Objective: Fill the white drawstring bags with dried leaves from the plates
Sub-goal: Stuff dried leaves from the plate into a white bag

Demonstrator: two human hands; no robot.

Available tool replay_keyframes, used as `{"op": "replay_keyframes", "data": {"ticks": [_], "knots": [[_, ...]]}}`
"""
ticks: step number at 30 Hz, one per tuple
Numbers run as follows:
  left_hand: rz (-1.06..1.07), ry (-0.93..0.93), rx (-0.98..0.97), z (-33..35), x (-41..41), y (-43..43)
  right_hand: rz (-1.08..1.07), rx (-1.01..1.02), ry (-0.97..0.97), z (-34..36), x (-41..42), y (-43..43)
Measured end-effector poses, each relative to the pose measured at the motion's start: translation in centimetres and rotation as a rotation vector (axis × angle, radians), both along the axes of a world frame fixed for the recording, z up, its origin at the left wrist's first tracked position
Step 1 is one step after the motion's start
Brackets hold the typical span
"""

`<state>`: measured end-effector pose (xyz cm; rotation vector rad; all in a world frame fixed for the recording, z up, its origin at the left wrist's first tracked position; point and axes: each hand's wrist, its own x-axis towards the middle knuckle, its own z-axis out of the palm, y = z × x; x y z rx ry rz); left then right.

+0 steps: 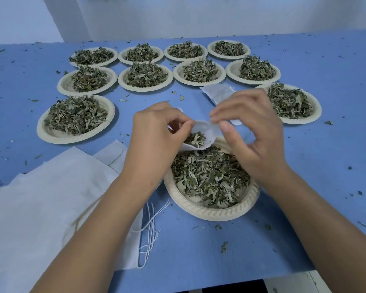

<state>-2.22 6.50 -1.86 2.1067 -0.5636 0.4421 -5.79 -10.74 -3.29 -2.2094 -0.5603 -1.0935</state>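
A small white drawstring bag (pixel 207 132) hangs open above the nearest plate (pixel 201 210), and some dried leaves show inside its mouth. My left hand (pixel 154 136) pinches the bag's left rim. My right hand (pixel 249 132) pinches the right rim with thumb and forefinger. The near plate holds a loose heap of dried leaves (pixel 209 176) right under the bag. Most of the bag's body is hidden behind my hands.
Several more cream plates heaped with dried leaves (pixel 76 117) stand in rows across the blue table (pixel 304 240). A stack of flat white bags (pixel 40 197) with loose drawstrings (pixel 150 229) lies at the near left. Another white bag (pixel 218 94) lies behind my right hand. Leaf crumbs are scattered around.
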Motion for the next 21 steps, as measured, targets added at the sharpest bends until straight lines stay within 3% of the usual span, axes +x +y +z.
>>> {"op": "replay_keyframes", "data": {"ticks": [2, 5, 7, 12, 16, 18, 21], "knots": [[0.0, -0.036, -0.046, 0.1, -0.3, -0.2, 0.049, -0.172, 0.004, 0.2, -0.4, 0.4], [-0.065, 0.024, -0.133, 0.3, -0.7, -0.4, 0.031, -0.41, 0.248, -0.4, 0.0, 1.0], [-0.057, 0.05, -0.157, 0.4, -0.7, -0.4, 0.013, -0.419, 0.334, -0.7, 0.2, 1.0], [-0.028, 0.136, -0.252, 0.6, -0.3, -0.1, 0.003, -0.192, 0.138, -0.1, 0.1, -0.2], [-0.117, 0.215, -0.266, 0.5, -0.9, -0.6, 0.137, -0.34, 0.355, -0.9, 0.6, 1.0], [-0.022, 0.14, -0.218, 0.4, -0.7, -0.4, 0.157, -0.175, 0.368, -0.5, 0.7, 0.6], [0.162, 0.026, -0.248, 0.5, 0.2, 0.6, 0.219, 0.3, 0.354, 0.8, 0.3, -1.7]]}}
